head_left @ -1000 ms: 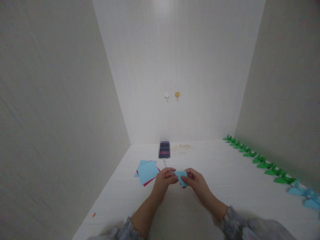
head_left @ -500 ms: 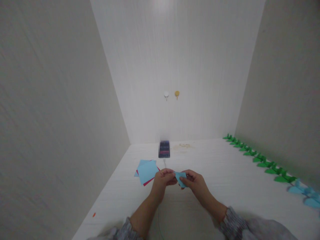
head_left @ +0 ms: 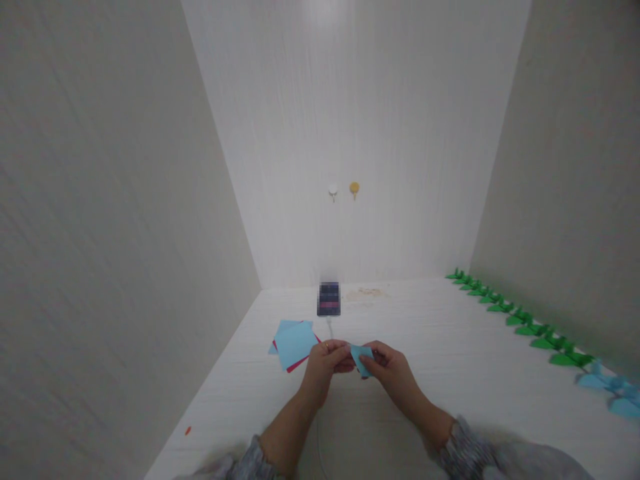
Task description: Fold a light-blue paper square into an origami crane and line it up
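Observation:
A small folded piece of light blue paper [head_left: 361,356] is held up between both hands above the white table. My left hand [head_left: 327,363] pinches its left edge, fingers closed. On the other side, my right hand [head_left: 390,363] grips it with the thumb lying over the front; the fingers behind are partly hidden. Left of my left hand lies a loose stack of square paper sheets [head_left: 296,343], light blue on top with red edges showing beneath.
A phone-like device [head_left: 329,300], its screen blurred, stands at the back with a white cable [head_left: 330,328]. Folded green paper pieces [head_left: 520,323] run in a row along the right wall, ending in blue ones [head_left: 613,387]. A small orange bit [head_left: 188,431] lies front left. Two hooks [head_left: 354,188] hang on the back wall.
Almost nothing differs. Both hands and the folded blue paper have shifted very slightly downward, with the same grip kept.

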{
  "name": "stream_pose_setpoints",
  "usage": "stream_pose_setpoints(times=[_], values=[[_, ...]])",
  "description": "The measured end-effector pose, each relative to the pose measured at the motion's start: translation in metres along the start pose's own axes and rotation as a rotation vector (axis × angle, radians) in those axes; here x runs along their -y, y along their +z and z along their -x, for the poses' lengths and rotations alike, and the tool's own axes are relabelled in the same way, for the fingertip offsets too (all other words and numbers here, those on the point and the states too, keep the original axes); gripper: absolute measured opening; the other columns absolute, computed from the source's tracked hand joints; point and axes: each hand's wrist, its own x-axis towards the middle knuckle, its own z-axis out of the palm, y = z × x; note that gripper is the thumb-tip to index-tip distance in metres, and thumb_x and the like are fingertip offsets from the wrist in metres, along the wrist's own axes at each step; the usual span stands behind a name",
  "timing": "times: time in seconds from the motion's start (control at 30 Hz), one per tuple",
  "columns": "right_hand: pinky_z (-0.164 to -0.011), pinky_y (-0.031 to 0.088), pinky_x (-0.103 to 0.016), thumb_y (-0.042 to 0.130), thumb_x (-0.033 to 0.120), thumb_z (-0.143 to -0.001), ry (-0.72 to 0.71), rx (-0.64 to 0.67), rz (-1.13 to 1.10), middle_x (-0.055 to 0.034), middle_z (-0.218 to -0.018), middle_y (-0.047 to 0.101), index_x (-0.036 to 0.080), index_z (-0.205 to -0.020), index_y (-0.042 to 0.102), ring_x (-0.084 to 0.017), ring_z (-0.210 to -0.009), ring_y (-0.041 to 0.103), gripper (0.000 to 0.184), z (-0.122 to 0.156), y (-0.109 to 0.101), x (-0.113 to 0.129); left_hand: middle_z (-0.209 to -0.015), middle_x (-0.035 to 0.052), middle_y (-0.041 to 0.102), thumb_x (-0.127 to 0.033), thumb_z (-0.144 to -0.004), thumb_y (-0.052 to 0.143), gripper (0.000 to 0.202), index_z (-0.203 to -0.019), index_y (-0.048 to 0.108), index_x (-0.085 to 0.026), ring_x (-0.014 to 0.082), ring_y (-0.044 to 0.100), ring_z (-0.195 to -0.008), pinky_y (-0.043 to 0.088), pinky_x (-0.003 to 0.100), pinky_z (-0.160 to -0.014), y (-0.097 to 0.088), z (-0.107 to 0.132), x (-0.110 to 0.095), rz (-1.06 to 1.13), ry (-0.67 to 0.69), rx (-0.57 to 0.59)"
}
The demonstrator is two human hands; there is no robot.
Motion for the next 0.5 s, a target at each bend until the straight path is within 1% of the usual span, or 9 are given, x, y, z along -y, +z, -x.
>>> stream_pose_setpoints(times=[0.13, 0.23, 0.33, 0.5], values=[[-0.048, 0.046, -0.024, 0.056, 0.034, -0.064, -0.044, 0.013, -0.007, -0.0003, -0.062, 0.056, 0.017, -0.078, 0.058, -0.012, -0.054, 0.052, 0.022, 0.0014, 0.0003, 0.0039, -0.064, 0.0068, 0.063, -0.035, -0.059, 0.059, 0.028, -0.07, 0.059, -0.01, 0.0143, 0.057, -0.057, 0.044, 0.027, -0.059, 0.0027, 0.0026, -0.0019, 0.0, 0.024, -0.005], [-0.049, 0.047, -0.025, 0.055, 0.032, -0.065, -0.045, 0.006, -0.046, -0.0004, -0.063, 0.056, 0.017, -0.077, 0.058, -0.012, -0.055, 0.052, 0.019, 0.0026, 0.0007, 0.0075, -0.067, 0.0077, 0.063, -0.035, -0.059, 0.059, 0.029, -0.073, 0.059, -0.009, 0.0148, 0.058, -0.059, 0.044, 0.027, -0.061, 0.0041, 0.0041, -0.0027, 0.023, 0.029, -0.006], [-0.049, 0.047, -0.025, 0.055, 0.031, -0.066, -0.048, 0.021, -0.077, -0.0005, -0.063, 0.056, 0.017, -0.077, 0.058, -0.012, -0.055, 0.052, 0.018, 0.0034, 0.0012, 0.0083, -0.068, 0.0077, 0.063, -0.033, -0.06, 0.059, 0.027, -0.072, 0.058, -0.009, 0.015, 0.058, -0.06, 0.044, 0.028, -0.061, 0.0028, 0.0036, -0.0016, 0.034, 0.029, 0.021], [-0.049, 0.048, -0.024, 0.055, 0.032, -0.067, -0.059, 0.036, -0.066, -0.0003, -0.064, 0.056, 0.017, -0.078, 0.058, -0.012, -0.055, 0.052, 0.019, 0.0032, 0.0017, 0.0058, -0.066, 0.0066, 0.062, -0.032, -0.062, 0.056, 0.024, -0.072, 0.059, -0.01, 0.0151, 0.057, -0.061, 0.045, 0.028, -0.061, -0.0015, 0.0008, 0.0028, 0.002, 0.044, 0.041]])
